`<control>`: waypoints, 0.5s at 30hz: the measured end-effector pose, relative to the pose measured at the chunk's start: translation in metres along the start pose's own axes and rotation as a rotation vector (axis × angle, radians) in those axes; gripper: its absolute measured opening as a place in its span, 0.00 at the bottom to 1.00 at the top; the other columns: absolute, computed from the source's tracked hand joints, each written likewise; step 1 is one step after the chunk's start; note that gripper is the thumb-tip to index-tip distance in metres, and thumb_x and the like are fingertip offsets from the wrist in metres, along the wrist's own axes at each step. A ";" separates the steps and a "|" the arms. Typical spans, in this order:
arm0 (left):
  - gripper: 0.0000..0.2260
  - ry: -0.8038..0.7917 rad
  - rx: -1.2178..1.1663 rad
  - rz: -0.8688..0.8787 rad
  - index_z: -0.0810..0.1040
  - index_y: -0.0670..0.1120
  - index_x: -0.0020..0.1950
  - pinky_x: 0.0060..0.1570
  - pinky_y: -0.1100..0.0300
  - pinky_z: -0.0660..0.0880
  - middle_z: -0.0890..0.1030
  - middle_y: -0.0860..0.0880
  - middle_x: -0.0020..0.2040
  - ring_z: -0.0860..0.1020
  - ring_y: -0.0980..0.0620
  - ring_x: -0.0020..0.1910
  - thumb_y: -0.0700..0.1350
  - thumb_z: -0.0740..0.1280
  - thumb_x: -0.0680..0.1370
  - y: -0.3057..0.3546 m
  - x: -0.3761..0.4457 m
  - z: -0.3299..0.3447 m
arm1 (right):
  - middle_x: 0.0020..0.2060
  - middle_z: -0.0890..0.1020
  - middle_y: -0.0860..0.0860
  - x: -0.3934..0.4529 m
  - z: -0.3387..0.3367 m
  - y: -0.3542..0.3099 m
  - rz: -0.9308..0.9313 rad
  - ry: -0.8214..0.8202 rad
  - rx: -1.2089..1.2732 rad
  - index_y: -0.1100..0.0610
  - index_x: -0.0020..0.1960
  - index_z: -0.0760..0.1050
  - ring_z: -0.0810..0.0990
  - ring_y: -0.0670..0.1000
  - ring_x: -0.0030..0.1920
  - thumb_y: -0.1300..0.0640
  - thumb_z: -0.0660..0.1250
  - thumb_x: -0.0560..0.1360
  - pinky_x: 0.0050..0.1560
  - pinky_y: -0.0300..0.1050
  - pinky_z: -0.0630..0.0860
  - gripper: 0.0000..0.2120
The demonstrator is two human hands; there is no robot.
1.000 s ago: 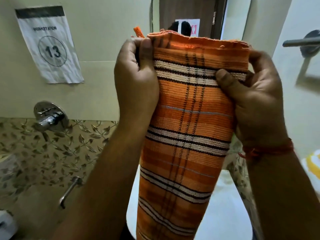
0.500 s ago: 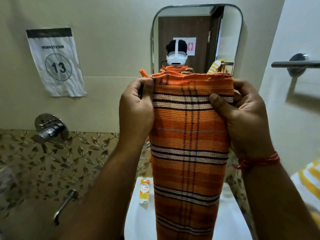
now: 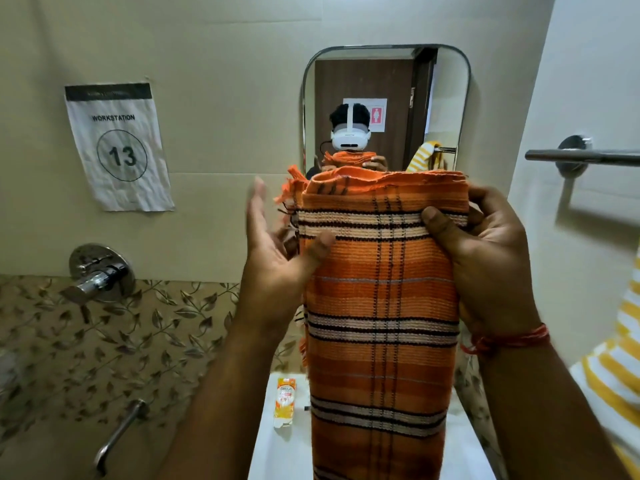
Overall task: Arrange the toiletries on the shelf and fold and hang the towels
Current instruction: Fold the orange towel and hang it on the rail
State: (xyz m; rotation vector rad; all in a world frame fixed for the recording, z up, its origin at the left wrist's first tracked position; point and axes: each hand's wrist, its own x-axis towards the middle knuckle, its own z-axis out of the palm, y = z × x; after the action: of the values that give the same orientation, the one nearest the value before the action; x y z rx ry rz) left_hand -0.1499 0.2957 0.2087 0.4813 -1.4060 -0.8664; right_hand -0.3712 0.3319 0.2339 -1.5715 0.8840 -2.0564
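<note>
Two hands work one orange striped towel (image 3: 381,299), which hangs folded into a long narrow band in front of the mirror (image 3: 386,105), its lower end dangling over the white sink (image 3: 263,455). Only the right hand (image 3: 485,258) carries it, thumb across the pale stripe near the top and fingers curled behind the upper right corner, so the stacked edges line up along the top and the cloth's own weight pulls it straight. Beside the frayed left edge, the left hand (image 3: 277,251) is spread, fingers straight and pointing up, thumb just touching the cloth; it holds nothing, and looks placed to smooth or catch that side for a further fold. Off to the right, a chrome towel bar (image 3: 581,156) juts from the wall, the likely place for hanging. One small orange sachet (image 3: 284,401) lies on the sink's edge, apparently not yet shelved, and a yellow-striped cloth (image 3: 609,368) shows at the far right.
</note>
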 end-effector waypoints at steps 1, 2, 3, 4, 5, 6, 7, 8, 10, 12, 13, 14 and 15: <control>0.42 -0.048 -0.039 -0.094 0.62 0.58 0.77 0.54 0.57 0.81 0.81 0.49 0.65 0.81 0.52 0.63 0.55 0.78 0.67 -0.002 -0.005 -0.001 | 0.54 0.85 0.54 0.000 -0.001 0.000 0.006 -0.003 0.001 0.48 0.58 0.77 0.86 0.56 0.54 0.49 0.76 0.69 0.54 0.59 0.82 0.19; 0.37 -0.089 -0.061 -0.158 0.68 0.53 0.73 0.51 0.59 0.81 0.84 0.49 0.61 0.83 0.51 0.60 0.54 0.78 0.67 -0.006 -0.008 -0.001 | 0.54 0.85 0.54 0.001 -0.001 0.001 0.015 -0.005 0.000 0.48 0.58 0.77 0.86 0.55 0.54 0.50 0.76 0.70 0.54 0.59 0.82 0.18; 0.30 -0.103 -0.078 -0.188 0.74 0.51 0.68 0.49 0.60 0.81 0.85 0.49 0.58 0.84 0.49 0.58 0.53 0.78 0.68 -0.011 -0.010 0.001 | 0.54 0.86 0.54 0.002 -0.001 0.001 0.030 -0.007 -0.002 0.48 0.58 0.77 0.86 0.55 0.54 0.51 0.75 0.70 0.53 0.57 0.83 0.18; 0.24 -0.093 -0.099 -0.185 0.77 0.50 0.63 0.49 0.59 0.82 0.86 0.49 0.57 0.84 0.47 0.58 0.52 0.77 0.69 -0.014 -0.012 0.003 | 0.54 0.85 0.54 0.003 -0.002 0.001 0.054 -0.018 0.007 0.49 0.59 0.76 0.86 0.55 0.54 0.52 0.75 0.70 0.53 0.56 0.83 0.19; 0.21 -0.065 -0.134 -0.162 0.80 0.51 0.60 0.49 0.58 0.82 0.86 0.48 0.56 0.84 0.47 0.57 0.51 0.77 0.69 -0.013 -0.011 0.007 | 0.55 0.85 0.55 0.004 -0.006 0.002 0.090 -0.053 0.031 0.50 0.62 0.75 0.86 0.56 0.54 0.52 0.75 0.71 0.52 0.55 0.83 0.21; 0.18 -0.029 -0.171 -0.126 0.81 0.52 0.58 0.49 0.57 0.82 0.86 0.48 0.56 0.85 0.47 0.56 0.50 0.77 0.69 -0.012 -0.009 0.011 | 0.57 0.84 0.56 0.004 -0.013 0.002 0.132 -0.122 0.066 0.51 0.66 0.72 0.85 0.57 0.55 0.50 0.75 0.71 0.50 0.55 0.83 0.25; 0.15 0.000 -0.199 -0.092 0.82 0.54 0.56 0.49 0.56 0.82 0.86 0.48 0.55 0.85 0.47 0.55 0.49 0.76 0.71 -0.010 -0.006 0.016 | 0.59 0.83 0.57 0.002 -0.021 0.004 0.183 -0.216 0.104 0.50 0.69 0.69 0.85 0.59 0.56 0.48 0.75 0.70 0.50 0.55 0.83 0.30; 0.12 0.014 -0.209 -0.065 0.82 0.54 0.55 0.48 0.56 0.83 0.86 0.48 0.55 0.85 0.47 0.55 0.48 0.76 0.72 -0.007 -0.002 0.020 | 0.60 0.82 0.58 -0.002 -0.028 0.005 0.241 -0.313 0.133 0.47 0.70 0.68 0.85 0.60 0.56 0.45 0.76 0.69 0.50 0.55 0.83 0.33; 0.10 0.012 -0.178 -0.023 0.83 0.55 0.55 0.49 0.54 0.83 0.86 0.48 0.55 0.85 0.47 0.55 0.46 0.75 0.75 0.001 0.006 0.029 | 0.61 0.82 0.58 -0.021 -0.039 0.015 0.303 -0.396 0.167 0.45 0.69 0.70 0.83 0.61 0.58 0.45 0.78 0.67 0.52 0.54 0.82 0.33; 0.11 -0.007 -0.126 0.012 0.82 0.55 0.56 0.52 0.52 0.83 0.86 0.48 0.56 0.85 0.46 0.56 0.48 0.75 0.75 0.005 0.013 0.031 | 0.58 0.84 0.58 -0.037 -0.036 0.028 0.285 -0.291 0.217 0.51 0.66 0.75 0.83 0.62 0.58 0.54 0.75 0.72 0.51 0.52 0.83 0.24; 0.13 -0.027 -0.125 0.002 0.81 0.55 0.58 0.52 0.51 0.83 0.85 0.48 0.58 0.84 0.46 0.57 0.51 0.76 0.75 0.004 0.014 0.029 | 0.57 0.84 0.58 -0.041 -0.031 0.030 0.267 -0.209 0.237 0.53 0.65 0.77 0.84 0.62 0.57 0.58 0.73 0.73 0.50 0.52 0.83 0.20; 0.17 -0.062 -0.139 -0.039 0.80 0.54 0.61 0.53 0.50 0.82 0.85 0.47 0.59 0.84 0.45 0.58 0.54 0.76 0.74 0.003 0.013 0.025 | 0.56 0.85 0.58 -0.040 -0.025 0.031 0.249 -0.154 0.246 0.54 0.64 0.77 0.84 0.61 0.56 0.60 0.72 0.74 0.50 0.52 0.83 0.18; 0.23 -0.120 -0.156 -0.110 0.79 0.52 0.64 0.54 0.48 0.82 0.84 0.45 0.60 0.83 0.42 0.59 0.58 0.76 0.72 -0.001 0.009 0.019 | 0.56 0.85 0.58 -0.037 -0.019 0.029 0.238 -0.128 0.255 0.55 0.63 0.78 0.85 0.61 0.56 0.60 0.72 0.74 0.50 0.52 0.83 0.18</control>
State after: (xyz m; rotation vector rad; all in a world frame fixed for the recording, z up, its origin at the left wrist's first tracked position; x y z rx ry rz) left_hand -0.1695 0.2916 0.2165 0.3951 -1.4171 -1.1004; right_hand -0.3808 0.3401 0.1842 -1.3732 0.6939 -1.8007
